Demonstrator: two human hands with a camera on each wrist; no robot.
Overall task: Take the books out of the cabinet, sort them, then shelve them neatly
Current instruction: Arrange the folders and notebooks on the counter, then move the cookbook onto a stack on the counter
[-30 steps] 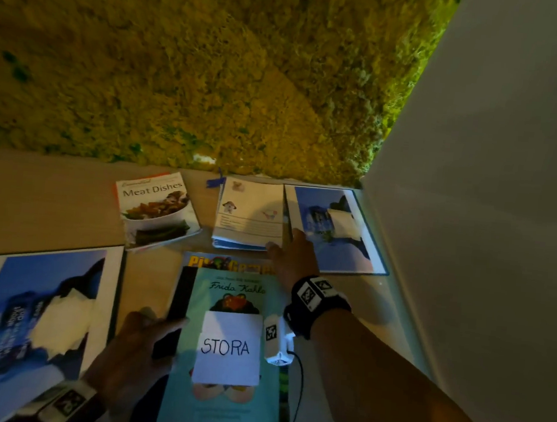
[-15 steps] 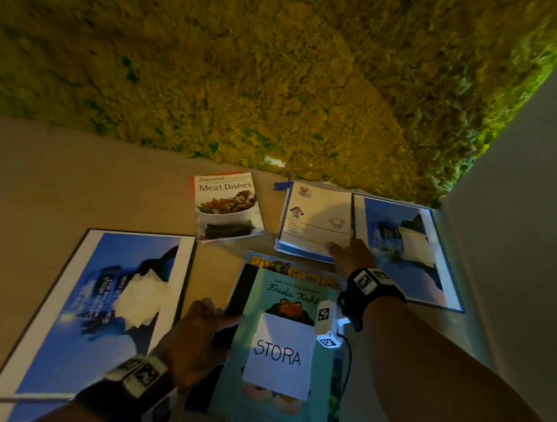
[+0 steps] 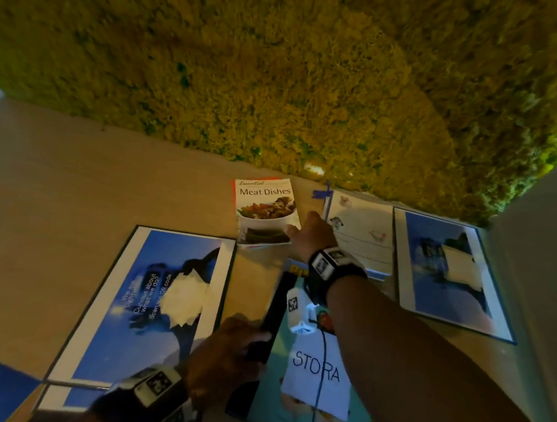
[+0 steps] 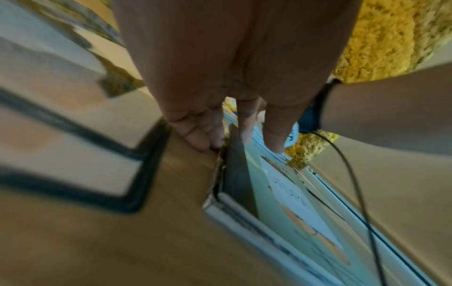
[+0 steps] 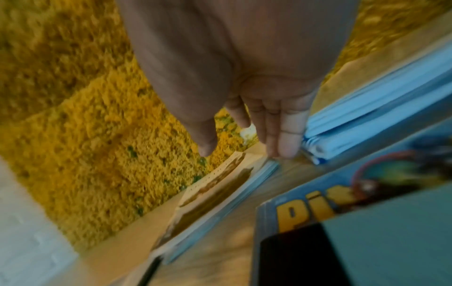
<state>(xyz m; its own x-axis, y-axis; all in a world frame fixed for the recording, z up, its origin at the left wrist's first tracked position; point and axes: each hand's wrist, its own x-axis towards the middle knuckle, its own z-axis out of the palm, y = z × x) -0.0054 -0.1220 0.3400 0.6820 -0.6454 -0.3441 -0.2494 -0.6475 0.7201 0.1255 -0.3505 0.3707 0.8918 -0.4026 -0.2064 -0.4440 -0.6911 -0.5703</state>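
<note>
Several books lie flat on the wooden shelf (image 3: pixel 70 192). My right hand (image 3: pixel 302 229) hovers open, fingers straight, over the gap between the "Meat Dishes" cookbook (image 3: pixel 264 206) and the white spiral notebook (image 3: pixel 366 232); the right wrist view shows the hand (image 5: pixel 244 151) holding nothing above the cookbook (image 5: pixel 212 195). My left hand (image 3: pixel 238 345) rests on the left edge of the teal book (image 3: pixel 313 415) with its "STORA" note (image 3: pixel 317 372). In the left wrist view two fingers (image 4: pixel 274 135) lie on the cover and the others touch its side. Under it lies a yellow-titled book (image 5: pixel 315 205).
A large blue-covered book (image 3: pixel 151 304) lies at the left, a second one (image 3: pixel 447 272) at the far right. A yellow-green mossy wall (image 3: pixel 282 76) closes the back and a white side panel (image 3: pixel 541 267) the right. A thin cable (image 4: pixel 354 174) trails over the teal book.
My right hand has moved left, off the right blue book and notebook, toward the cookbook. My left hand has stayed at the teal book's left edge. The view has shifted left.
</note>
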